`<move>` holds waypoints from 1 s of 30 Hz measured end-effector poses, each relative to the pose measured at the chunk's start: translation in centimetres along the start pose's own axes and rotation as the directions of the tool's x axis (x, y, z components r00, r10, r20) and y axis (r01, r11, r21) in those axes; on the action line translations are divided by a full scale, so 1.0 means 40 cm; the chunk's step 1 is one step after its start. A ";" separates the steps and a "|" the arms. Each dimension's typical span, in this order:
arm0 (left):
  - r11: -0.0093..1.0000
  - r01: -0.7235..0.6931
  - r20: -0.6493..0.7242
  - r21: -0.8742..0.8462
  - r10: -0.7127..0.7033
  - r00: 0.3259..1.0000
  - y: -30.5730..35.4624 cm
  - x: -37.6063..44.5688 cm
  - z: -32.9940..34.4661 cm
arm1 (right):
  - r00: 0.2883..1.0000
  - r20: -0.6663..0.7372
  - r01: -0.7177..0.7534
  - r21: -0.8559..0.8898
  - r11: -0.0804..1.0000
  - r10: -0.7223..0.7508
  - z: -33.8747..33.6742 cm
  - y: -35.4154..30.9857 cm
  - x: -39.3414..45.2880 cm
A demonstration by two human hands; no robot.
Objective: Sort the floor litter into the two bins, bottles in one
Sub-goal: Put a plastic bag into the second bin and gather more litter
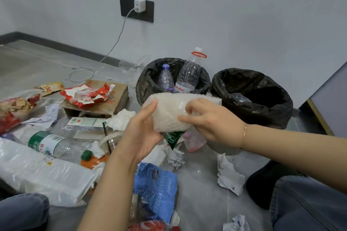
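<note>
A: Holding a white foam wad (pixel 170 112) up in front of the two bins, are both hands on it?

B: Yes. The left hand (pixel 142 133) comes up from below, palm turned inward, thumb stretched up the wad's left side and fingers wrapped under its bottom edge. The right hand (pixel 208 118) reaches in from the right with the wrist bent, fingers curled and pinching the wad's right end. A thin bracelet (pixel 244 135) sits on that wrist.

A: Where is the wad against the bins?

B: It hangs in the air, just before the left bin (pixel 148 82), hiding part of its near rim. That bin has a black liner and holds two clear bottles: a small one with a purple cap (pixel 166 78) and a tall one with a red handle ring (pixel 189 73). The right bin (pixel 262 103), also lined in black, stands just beside it, with something clear lying inside.

A: And the floor?

B: Litter lies all around: a big bottle with a green label (pixel 50 143) on its side at the left, a brown box (pixel 112 97) with red wrappers (pixel 84 94) on it, crumpled paper (pixel 122 119), a blue packet (pixel 157 187) near the left forearm. A charger (pixel 139 5) is plugged into the wall socket.
</note>
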State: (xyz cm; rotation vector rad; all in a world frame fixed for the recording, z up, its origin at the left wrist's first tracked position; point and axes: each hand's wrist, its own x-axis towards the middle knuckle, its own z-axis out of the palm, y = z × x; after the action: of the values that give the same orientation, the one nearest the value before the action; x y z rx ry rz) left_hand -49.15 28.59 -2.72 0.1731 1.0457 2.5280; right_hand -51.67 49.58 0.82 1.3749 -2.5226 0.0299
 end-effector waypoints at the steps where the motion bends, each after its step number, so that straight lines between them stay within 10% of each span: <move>1: 0.998 -0.004 -0.020 0.056 0.005 1.000 -0.005 0.004 0.002 | 0.998 0.048 -0.035 0.055 0.998 0.033 0.001 -0.001 -0.007; 6: 0.892 -0.096 -0.334 0.443 0.263 0.905 -0.033 0.031 0.009 | 0.939 0.113 -0.336 0.502 0.797 0.325 -0.045 0.018 -0.037; 9: 0.839 -0.158 -0.257 0.520 0.330 0.908 -0.027 0.030 0.031 | 0.888 -0.011 -0.393 0.503 0.770 0.461 -0.087 0.041 -0.047; 15: 0.842 -0.245 -0.085 0.481 0.323 0.942 0.000 0.046 0.084 | 0.788 0.336 -0.571 0.713 0.407 0.516 -0.143 0.053 -0.052; 21: 0.755 -0.285 0.004 0.591 0.351 0.936 0.021 0.144 0.165 | 0.645 0.243 -0.536 0.820 0.203 0.725 -0.177 0.112 -0.087; 26: 0.228 -0.334 0.152 0.915 0.572 0.806 -0.028 0.243 0.195 | 0.432 0.027 -0.517 0.827 0.223 0.901 -0.253 0.243 -0.158; 30: -0.277 -0.448 0.516 0.850 0.262 0.816 -0.123 0.298 0.183 | 0.244 -0.104 -0.552 0.802 0.226 0.964 -0.249 0.354 -0.213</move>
State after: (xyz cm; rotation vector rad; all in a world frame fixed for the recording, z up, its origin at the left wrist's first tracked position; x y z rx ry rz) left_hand -56.59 41.33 -1.40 1.2469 3.0551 1.1273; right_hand -56.79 65.81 9.91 -0.2207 -2.3079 1.4261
